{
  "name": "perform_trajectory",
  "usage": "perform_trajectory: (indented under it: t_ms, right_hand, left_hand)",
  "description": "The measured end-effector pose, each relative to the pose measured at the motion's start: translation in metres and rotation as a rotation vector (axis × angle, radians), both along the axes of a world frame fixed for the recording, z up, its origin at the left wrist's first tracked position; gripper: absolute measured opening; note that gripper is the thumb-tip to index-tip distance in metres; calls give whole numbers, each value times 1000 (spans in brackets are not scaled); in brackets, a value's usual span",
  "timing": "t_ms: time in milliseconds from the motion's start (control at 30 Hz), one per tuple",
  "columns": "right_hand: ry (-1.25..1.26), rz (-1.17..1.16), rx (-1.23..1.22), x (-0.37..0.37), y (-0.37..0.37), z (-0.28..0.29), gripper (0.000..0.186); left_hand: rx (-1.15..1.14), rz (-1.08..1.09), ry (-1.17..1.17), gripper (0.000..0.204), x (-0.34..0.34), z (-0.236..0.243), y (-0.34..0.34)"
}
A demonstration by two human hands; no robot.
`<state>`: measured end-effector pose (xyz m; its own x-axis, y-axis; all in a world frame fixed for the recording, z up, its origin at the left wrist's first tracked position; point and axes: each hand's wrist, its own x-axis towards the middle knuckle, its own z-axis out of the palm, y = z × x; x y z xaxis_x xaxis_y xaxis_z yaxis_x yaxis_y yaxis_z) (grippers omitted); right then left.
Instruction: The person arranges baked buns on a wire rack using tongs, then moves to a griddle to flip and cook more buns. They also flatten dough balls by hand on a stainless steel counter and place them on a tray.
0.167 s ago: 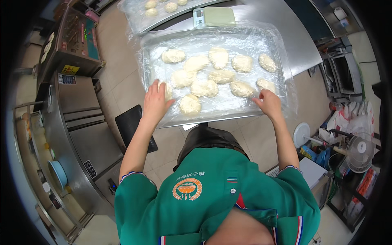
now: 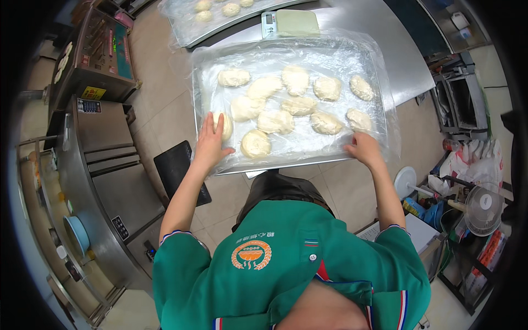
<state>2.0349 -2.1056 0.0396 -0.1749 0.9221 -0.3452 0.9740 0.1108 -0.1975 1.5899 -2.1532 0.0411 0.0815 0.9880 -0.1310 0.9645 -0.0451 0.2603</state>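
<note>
A large metal tray (image 2: pixel 385 118) holds several pale dough pieces (image 2: pixel 297 79) under crinkled clear plastic film (image 2: pixel 330 49). My left hand (image 2: pixel 212 143) rests on the film at the tray's front left, fingers stretched and somewhat apart beside a round dough piece (image 2: pixel 256 143); another piece lies partly under those fingers. At the front right, below a small oval piece (image 2: pixel 358 119), my right hand (image 2: pixel 365 146) has its fingers curled on the film near the tray's edge.
Behind stand a kitchen scale (image 2: pixel 294 23) and a second dough tray (image 2: pixel 214 30) on the steel worktop (image 2: pixel 407 66). Steel equipment (image 2: pixel 124 192) lines the left; a dark mat (image 2: pixel 173 170) lies on the floor. A fan (image 2: pixel 484 203) and plastic bags (image 2: pixel 478 159) crowd the right.
Both hands have moved slightly down toward my body, and the near tray with its film has shifted slightly down and to the right.
</note>
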Motion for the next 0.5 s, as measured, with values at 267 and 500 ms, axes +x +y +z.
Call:
perform_trajectory:
  t_ms: [267, 500]
  right_hand:
    - [299, 192, 750, -21, 155, -12, 43]
    - [621, -97, 632, 19, 197, -42, 45]
  left_hand:
    - [279, 88, -313, 60, -42, -38, 172]
    - [695, 49, -193, 55, -100, -75, 146]
